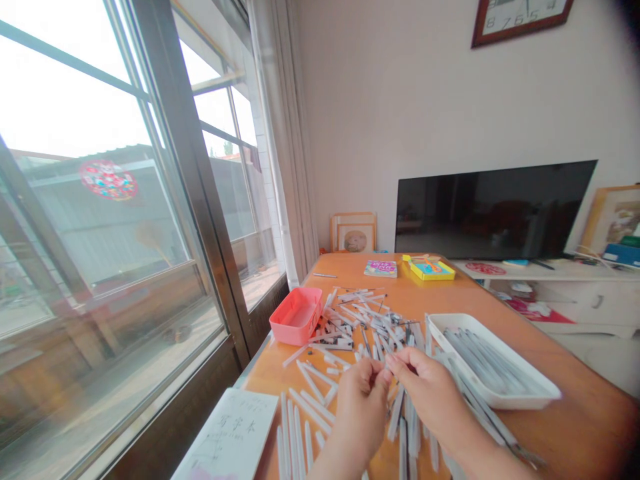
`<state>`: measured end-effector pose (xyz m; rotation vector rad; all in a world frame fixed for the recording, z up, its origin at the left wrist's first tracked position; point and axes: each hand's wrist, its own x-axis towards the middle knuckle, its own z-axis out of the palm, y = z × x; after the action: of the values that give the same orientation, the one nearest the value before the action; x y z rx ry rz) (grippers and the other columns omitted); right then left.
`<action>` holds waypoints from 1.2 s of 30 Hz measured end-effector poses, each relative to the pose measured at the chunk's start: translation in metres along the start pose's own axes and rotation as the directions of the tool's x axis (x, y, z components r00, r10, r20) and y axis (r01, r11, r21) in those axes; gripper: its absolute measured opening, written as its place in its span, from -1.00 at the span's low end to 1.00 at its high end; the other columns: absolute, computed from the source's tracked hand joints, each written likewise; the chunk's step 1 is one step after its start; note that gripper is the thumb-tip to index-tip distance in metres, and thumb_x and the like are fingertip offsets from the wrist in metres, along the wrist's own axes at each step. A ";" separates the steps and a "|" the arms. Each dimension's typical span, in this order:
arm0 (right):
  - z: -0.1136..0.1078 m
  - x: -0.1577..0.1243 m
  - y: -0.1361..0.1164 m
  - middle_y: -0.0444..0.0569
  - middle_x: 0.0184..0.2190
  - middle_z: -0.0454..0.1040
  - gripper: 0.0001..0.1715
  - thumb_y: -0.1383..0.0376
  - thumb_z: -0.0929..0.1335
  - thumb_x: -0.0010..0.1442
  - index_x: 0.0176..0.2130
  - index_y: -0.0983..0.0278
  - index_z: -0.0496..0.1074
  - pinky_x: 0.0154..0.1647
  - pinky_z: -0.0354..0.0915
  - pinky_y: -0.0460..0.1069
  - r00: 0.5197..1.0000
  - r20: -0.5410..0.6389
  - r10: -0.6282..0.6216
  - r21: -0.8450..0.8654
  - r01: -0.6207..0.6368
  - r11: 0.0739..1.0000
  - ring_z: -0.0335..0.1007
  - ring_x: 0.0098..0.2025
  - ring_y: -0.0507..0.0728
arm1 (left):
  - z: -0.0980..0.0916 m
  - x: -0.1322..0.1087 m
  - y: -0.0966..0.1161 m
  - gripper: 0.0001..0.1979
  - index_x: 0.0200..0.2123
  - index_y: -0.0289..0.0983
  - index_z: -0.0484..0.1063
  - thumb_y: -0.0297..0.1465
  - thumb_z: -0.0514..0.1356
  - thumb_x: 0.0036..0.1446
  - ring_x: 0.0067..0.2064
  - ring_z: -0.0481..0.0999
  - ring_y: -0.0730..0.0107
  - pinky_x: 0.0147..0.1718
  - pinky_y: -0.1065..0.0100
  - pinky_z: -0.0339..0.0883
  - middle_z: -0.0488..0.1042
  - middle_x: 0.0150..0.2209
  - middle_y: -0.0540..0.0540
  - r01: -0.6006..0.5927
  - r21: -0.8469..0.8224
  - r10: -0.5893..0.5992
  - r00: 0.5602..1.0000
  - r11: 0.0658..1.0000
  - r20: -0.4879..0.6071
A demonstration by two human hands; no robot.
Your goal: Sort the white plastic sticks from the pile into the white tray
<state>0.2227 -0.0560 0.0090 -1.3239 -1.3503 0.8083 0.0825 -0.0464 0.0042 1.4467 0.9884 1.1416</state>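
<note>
My left hand [364, 400] and my right hand [417, 377] meet above the middle of the table, fingertips pinched close together. Whatever lies between the fingertips is too small and too hidden to make out. Under and around them spreads a loose heap of pen parts [373, 323], mostly translucent white barrels with some dark pieces. To the right of my right hand, a white tray [500, 393] holds a pile of grey pens [483, 363]. More pen barrels [295, 433] lie in a row to the left of my left hand.
A red plastic box [297, 333] stands at the table's left edge. Nearer lies a white notebook [230, 433]. Toward the far end are a purple booklet [381, 268], a yellow box [433, 270] and a single pen [325, 275]. Glass doors [200, 200] run along the left.
</note>
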 end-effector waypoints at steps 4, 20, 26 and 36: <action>-0.010 0.002 -0.006 -0.16 -0.52 0.35 -0.49 -0.12 0.32 0.22 -0.30 0.26 0.50 -0.37 0.18 -0.06 0.983 0.119 0.142 0.065 -0.151 0.986 0.22 -0.42 0.06 | -0.003 0.001 -0.001 -0.58 -0.42 -0.30 0.42 -0.02 0.25 0.12 -0.44 0.26 0.44 -0.41 0.37 0.10 0.37 -0.50 -0.02 0.106 -0.119 -0.091 0.988 0.987 0.123; -0.014 0.007 0.001 -0.14 -0.49 0.40 -0.57 -0.02 0.31 0.25 -0.39 0.26 0.48 -0.33 0.20 -0.06 0.993 0.061 -0.106 -0.137 0.113 0.984 0.30 -0.37 0.10 | -0.003 -0.001 0.002 -0.59 -0.43 -0.29 0.44 -0.03 0.22 0.15 -0.44 0.28 0.42 -0.41 0.38 0.10 0.37 -0.51 -0.02 0.041 0.022 -0.042 0.998 0.999 0.053; -0.026 0.001 -0.022 -0.12 -0.51 0.48 -0.52 -0.11 0.31 0.21 -0.32 0.25 0.47 -0.27 0.31 0.00 0.948 0.312 0.054 0.078 -0.083 0.994 0.42 -0.39 0.13 | -0.005 -0.003 0.000 -0.53 -0.34 -0.35 0.47 0.00 0.28 0.08 -0.47 0.33 0.45 -0.42 0.38 0.10 0.47 -0.45 -0.12 0.298 -0.312 -0.198 0.929 0.902 0.314; -0.007 -0.002 -0.011 -0.17 -0.55 0.44 -0.56 -0.05 0.34 0.22 -0.45 0.23 0.39 -0.34 0.24 -0.06 0.997 0.064 0.032 0.064 -0.036 0.997 0.35 -0.42 0.09 | 0.004 -0.004 -0.001 -0.63 -0.40 -0.29 0.42 -0.08 0.24 0.16 -0.43 0.26 0.42 -0.40 0.37 0.09 0.37 -0.49 -0.02 0.066 -0.109 -0.055 0.994 0.992 0.097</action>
<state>0.2260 -0.0607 0.0206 -1.2824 -1.3428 0.9165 0.0853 -0.0511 0.0025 1.3591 0.8836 1.0589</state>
